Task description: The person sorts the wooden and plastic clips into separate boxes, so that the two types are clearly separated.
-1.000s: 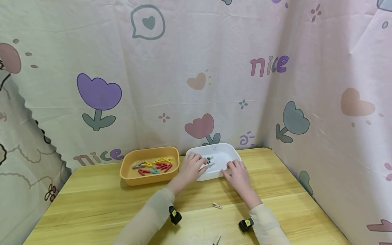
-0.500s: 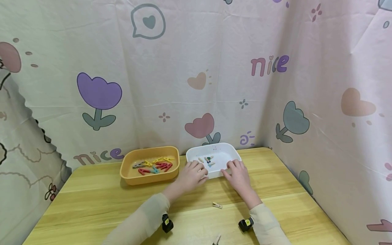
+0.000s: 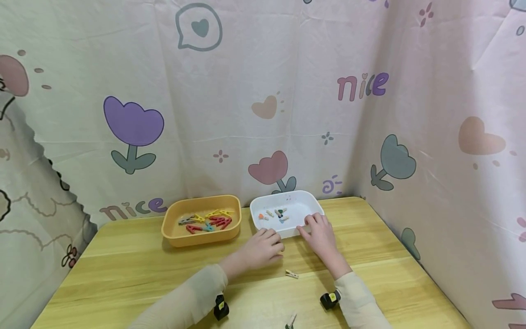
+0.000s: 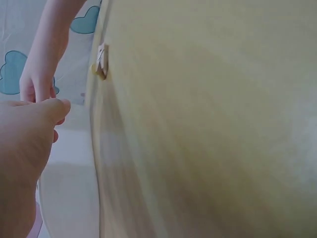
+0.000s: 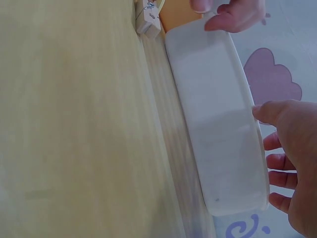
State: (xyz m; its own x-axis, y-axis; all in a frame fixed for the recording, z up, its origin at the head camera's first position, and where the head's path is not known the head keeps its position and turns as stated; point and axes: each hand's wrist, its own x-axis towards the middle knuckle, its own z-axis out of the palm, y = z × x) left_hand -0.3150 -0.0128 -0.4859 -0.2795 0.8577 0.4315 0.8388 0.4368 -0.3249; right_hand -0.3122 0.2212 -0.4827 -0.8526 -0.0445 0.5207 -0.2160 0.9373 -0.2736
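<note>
Clothespins were partly sorted: several small ones (image 3: 274,214) lay in the white tray (image 3: 302,197), larger coloured ones filled the orange tray (image 3: 201,236) to its left. One wooden clothespin (image 3: 291,274) lay on the table (image 3: 123,269), nearer than the trays, long axis running left-right; another (image 3: 291,321) sat at the near edge. Left hand (image 3: 263,249) hovered loosely curled, grasping nothing visible. Right hand (image 3: 320,233) rested relaxed fingers on the white tray's near rim.

Plenty of bare table (image 3: 135,274) along the left and front edges. Orange tray (image 3: 201,220) and white tray (image 3: 287,214) block the back edge; a stray clothespin (image 3: 291,274) sits mid-table.
</note>
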